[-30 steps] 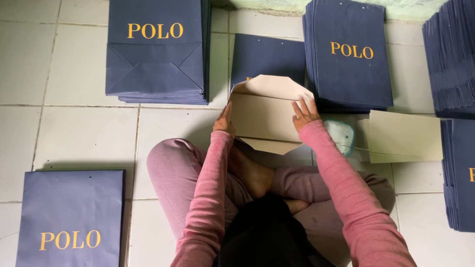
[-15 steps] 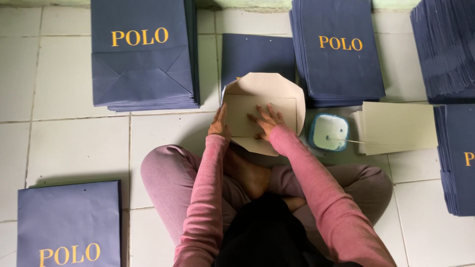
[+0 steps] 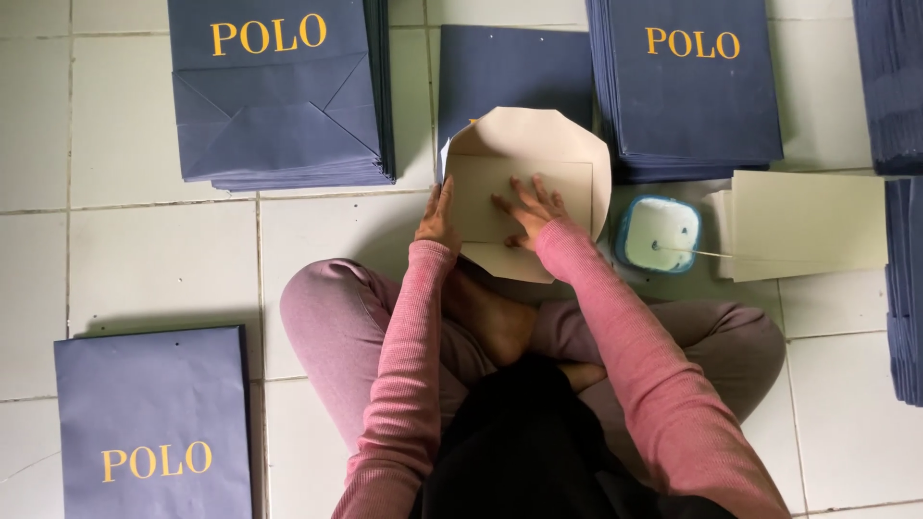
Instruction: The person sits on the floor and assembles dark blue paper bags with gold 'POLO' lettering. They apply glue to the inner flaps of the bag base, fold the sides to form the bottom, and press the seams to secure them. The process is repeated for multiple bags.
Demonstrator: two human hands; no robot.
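Under both hands, on the white tiled floor (image 3: 144, 259) in front of the crossed legs, lies a folded-open bag bottom (image 3: 527, 187) of beige paper with a card (image 3: 524, 197) laid flat in it. The right hand (image 3: 527, 209) presses on the card with fingers spread, grasping nothing. The left hand (image 3: 440, 216) rests on the bag's left edge, fingers flat; whether it pinches the paper I cannot tell. Just right of the right hand stands a small glue tub (image 3: 659, 234), then a stack of beige cards (image 3: 806, 224). Beyond the hands lie piles of navy bags (image 3: 279, 106).
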